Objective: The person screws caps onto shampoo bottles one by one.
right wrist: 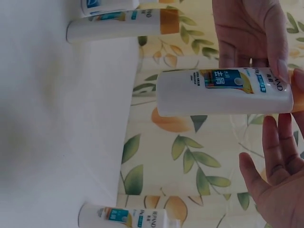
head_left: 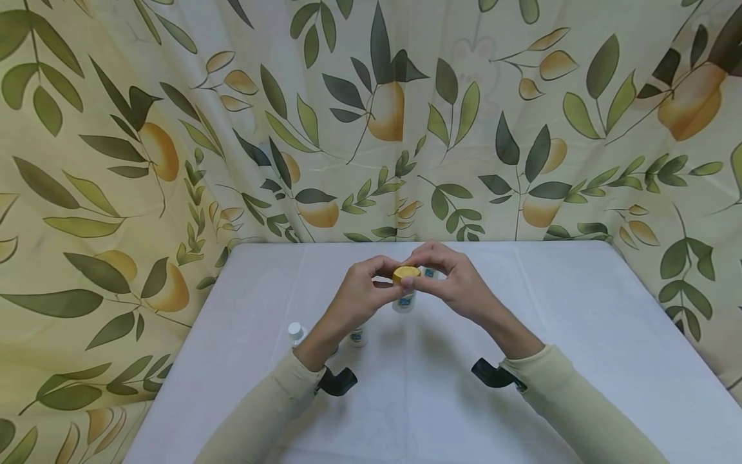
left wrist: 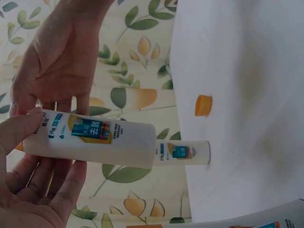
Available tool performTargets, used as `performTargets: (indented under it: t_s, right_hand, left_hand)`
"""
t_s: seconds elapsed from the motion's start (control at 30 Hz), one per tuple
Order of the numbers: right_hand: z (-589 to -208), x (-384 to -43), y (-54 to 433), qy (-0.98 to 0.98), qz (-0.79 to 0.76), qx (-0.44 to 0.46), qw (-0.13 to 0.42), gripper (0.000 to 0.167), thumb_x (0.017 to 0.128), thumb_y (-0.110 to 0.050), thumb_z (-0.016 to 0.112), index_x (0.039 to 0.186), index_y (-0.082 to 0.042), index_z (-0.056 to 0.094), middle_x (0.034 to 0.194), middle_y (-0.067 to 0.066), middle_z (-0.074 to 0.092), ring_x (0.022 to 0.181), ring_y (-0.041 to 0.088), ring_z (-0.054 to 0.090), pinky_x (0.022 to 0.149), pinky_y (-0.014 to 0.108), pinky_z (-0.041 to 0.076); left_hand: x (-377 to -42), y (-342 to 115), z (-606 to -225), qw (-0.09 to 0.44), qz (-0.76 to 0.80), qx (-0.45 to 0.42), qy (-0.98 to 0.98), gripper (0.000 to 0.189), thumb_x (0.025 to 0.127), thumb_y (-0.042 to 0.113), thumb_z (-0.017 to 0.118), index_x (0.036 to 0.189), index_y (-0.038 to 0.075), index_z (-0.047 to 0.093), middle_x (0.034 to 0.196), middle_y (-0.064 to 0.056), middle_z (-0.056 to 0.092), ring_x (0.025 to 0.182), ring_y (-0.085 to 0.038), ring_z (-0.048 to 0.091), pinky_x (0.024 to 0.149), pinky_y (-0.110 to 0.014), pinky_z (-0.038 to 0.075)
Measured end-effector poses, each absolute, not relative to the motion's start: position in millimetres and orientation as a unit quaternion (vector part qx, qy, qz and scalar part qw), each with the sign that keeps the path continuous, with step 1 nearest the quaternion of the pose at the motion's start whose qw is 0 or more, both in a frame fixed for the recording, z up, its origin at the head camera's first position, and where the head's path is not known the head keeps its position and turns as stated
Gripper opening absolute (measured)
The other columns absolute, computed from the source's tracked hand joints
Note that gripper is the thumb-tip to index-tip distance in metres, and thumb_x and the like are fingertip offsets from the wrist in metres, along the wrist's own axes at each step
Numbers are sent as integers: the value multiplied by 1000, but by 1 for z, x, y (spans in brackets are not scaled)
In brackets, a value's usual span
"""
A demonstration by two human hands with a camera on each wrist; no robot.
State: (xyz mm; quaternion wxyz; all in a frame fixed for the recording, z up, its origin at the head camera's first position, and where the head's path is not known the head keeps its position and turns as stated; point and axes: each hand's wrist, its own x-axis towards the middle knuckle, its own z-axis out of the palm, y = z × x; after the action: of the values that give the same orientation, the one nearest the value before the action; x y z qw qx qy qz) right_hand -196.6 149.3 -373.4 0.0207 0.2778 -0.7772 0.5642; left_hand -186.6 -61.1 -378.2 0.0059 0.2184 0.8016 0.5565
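Both hands meet above the table around an upright white shampoo bottle [left wrist: 95,137] with a blue and yellow label. My left hand [head_left: 362,290] holds it near the shoulder, its thumb against the front. My right hand [head_left: 455,283] pinches the yellow cap [head_left: 407,275] on top, with other fingers spread below. Behind the held bottle, a similar bottle [right wrist: 118,216] stands on the table with its white neck bare. A loose yellow cap [left wrist: 203,105] sits on the table beside that bottle.
The white table [head_left: 522,412] carries more bottles at left: a white-capped bottle [head_left: 295,332] partly behind my left forearm, and a yellow-capped bottle [right wrist: 118,23] near it. A leaf-and-fruit patterned curtain [head_left: 371,161] hangs around the back and sides.
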Motion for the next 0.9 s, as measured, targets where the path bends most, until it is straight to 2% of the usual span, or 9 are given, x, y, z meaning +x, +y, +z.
performTargets:
  t_s: [0.33, 0.9]
  right_hand:
    - [-377, -196, 146, -783, 558, 274, 12, 18, 90, -18, 80, 108, -17, 76, 106, 2, 62, 110, 18, 54, 111, 52, 42]
    - [-380, -198, 143, -799, 533, 277, 6, 20, 92, -20, 78, 112, -19, 76, 109, 0, 64, 111, 19, 54, 101, 46, 45]
  left_hand:
    - [-187, -67, -380, 38, 548, 202, 811, 33, 89, 18, 81, 118, 10, 68, 112, 2, 70, 105, -15, 67, 93, -29, 58]
    - [-190, -75, -383, 29, 533, 222, 816, 28, 88, 18, 81, 112, 10, 69, 109, 1, 69, 103, -16, 66, 89, -27, 59]
